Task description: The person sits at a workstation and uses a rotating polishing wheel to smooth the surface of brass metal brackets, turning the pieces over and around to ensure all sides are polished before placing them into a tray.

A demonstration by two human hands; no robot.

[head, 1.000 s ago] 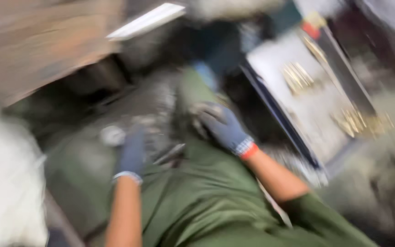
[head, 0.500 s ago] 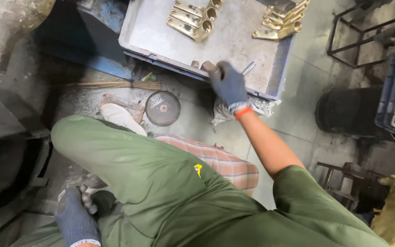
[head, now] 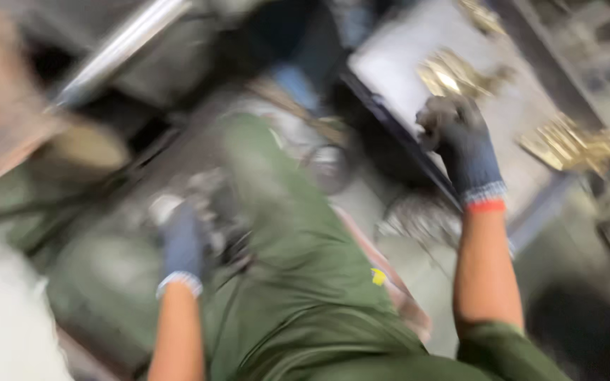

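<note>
Though blur hid detail, the right hand (head: 460, 141) was curled over the tray (head: 397, 70) beside brass parts (head: 453, 74), likely heavy, rigid, best gripped across their bodies; left hand's (head: 181, 243) grip unclear.

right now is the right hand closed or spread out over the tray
Closed. The gloved right hand is curled into a fist at the edge of the grey tray; blur hides whether it grips anything.

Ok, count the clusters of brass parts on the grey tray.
3 that can be made out: one cluster beside the gloved right hand, one near the grey tray's right edge, one at the top. Blur may hide others.
</note>
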